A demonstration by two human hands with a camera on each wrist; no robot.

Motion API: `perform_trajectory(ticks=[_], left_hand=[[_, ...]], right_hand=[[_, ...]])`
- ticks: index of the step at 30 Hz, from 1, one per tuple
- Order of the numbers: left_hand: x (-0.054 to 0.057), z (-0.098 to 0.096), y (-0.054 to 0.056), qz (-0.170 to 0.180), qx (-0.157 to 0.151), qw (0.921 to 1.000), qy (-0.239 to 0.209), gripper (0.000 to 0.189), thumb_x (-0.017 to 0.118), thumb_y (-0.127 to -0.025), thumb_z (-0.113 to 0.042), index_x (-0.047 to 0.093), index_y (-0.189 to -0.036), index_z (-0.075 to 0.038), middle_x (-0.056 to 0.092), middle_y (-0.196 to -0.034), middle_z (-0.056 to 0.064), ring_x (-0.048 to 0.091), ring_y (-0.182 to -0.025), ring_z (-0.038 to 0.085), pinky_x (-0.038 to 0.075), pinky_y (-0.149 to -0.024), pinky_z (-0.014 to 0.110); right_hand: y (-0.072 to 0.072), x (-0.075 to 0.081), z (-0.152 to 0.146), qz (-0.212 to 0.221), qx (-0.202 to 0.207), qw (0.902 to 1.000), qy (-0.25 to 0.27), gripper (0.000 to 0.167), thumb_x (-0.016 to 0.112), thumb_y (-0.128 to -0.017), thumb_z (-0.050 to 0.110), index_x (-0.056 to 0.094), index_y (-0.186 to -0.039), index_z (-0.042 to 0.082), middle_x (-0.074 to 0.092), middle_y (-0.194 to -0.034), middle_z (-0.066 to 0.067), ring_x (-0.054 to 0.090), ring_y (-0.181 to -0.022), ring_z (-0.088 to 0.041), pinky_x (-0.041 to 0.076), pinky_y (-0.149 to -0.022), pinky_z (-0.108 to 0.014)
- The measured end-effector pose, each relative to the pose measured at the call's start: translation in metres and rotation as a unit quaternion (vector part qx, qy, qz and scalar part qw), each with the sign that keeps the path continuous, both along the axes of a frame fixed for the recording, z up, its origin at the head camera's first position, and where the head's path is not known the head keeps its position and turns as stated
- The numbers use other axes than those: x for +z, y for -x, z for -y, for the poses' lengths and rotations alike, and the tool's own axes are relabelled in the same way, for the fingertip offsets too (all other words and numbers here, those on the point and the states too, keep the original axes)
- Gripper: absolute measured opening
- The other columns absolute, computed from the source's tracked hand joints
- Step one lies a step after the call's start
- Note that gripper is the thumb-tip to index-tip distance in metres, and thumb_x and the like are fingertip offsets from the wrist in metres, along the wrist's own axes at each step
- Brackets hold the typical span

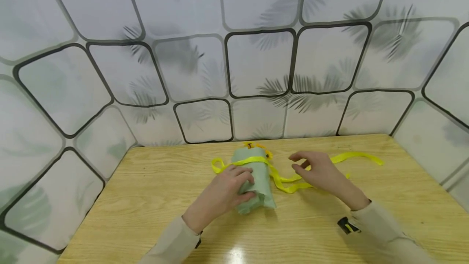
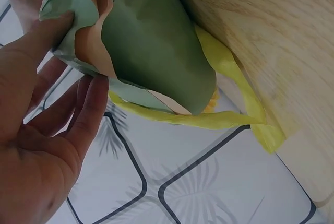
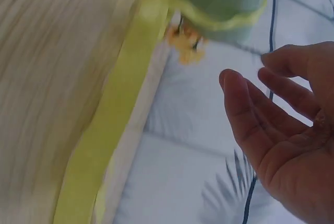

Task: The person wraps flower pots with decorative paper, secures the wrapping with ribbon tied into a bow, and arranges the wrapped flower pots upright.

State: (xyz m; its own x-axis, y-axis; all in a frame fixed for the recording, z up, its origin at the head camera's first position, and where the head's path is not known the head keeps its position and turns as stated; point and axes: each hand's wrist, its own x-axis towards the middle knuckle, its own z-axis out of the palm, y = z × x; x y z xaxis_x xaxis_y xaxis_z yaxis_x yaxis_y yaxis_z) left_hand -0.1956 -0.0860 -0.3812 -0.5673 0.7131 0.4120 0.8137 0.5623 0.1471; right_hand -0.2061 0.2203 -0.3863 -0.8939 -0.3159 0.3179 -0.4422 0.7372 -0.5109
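A small bouquet wrapped in pale green paper [image 1: 261, 180] lies on the table with its flowers facing the far side. Yellow-orange flowers [image 3: 187, 44] peek out past the wrap. My left hand [image 1: 228, 185] grips the near end of the bundle; in the left wrist view the thumb and fingers close on the wavy paper edge [image 2: 94, 41]. Round the upper part of the wrap runs a yellow ribbon [image 1: 253, 159], with a loop to the left and long tails to the right. Above those tails hovers my right hand [image 1: 322, 173], fingers loosely bent, thumb apart, holding nothing.
The light wood table [image 1: 154, 199] ends at a patterned backdrop [image 1: 260, 64] with dark outlines and leaf prints, which also closes in both sides. One ribbon tail [image 1: 357, 155] stretches far to the right behind the right hand.
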Motion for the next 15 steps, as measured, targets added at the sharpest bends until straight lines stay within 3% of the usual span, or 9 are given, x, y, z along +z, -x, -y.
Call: perform_trajectory(ticks=[6,11,15], left_hand=[[-0.001,-0.003,0.001,-0.006,0.003,1.0,0.001,0.026,0.084,-0.086,-0.03,0.067,-0.102,-0.017,0.07,-0.13,0.007,0.066,-0.113,0.023,0.057,-0.095,0.035],[-0.001,-0.006,0.001,-0.013,0.0,0.9999,-0.001,0.026,0.084,-0.086,-0.029,0.068,-0.102,-0.017,0.071,-0.128,0.006,0.066,-0.112,0.023,0.057,-0.095,0.035],[-0.001,-0.007,0.001,-0.003,0.004,1.0,-0.009,0.025,0.085,-0.086,-0.028,0.066,-0.099,-0.017,0.065,-0.134,0.011,0.068,-0.102,0.019,0.058,-0.086,0.031]], right_hand=[[0.016,-0.005,0.039,-0.008,0.071,0.9972,0.024,0.033,0.066,-0.098,0.005,0.067,-0.13,0.0,0.073,-0.121,-0.018,0.075,-0.084,-0.023,0.053,-0.058,-0.02],[0.023,-0.012,0.05,-0.02,0.068,0.9973,0.019,0.029,0.067,-0.095,0.0,0.073,-0.123,0.005,0.077,-0.107,-0.013,0.073,-0.082,-0.019,0.055,-0.065,-0.022],[0.023,-0.016,0.051,-0.046,0.056,0.9971,0.024,0.024,0.067,-0.092,-0.004,0.079,-0.108,0.008,0.078,-0.095,-0.007,0.07,-0.077,-0.014,0.055,-0.066,-0.025]])
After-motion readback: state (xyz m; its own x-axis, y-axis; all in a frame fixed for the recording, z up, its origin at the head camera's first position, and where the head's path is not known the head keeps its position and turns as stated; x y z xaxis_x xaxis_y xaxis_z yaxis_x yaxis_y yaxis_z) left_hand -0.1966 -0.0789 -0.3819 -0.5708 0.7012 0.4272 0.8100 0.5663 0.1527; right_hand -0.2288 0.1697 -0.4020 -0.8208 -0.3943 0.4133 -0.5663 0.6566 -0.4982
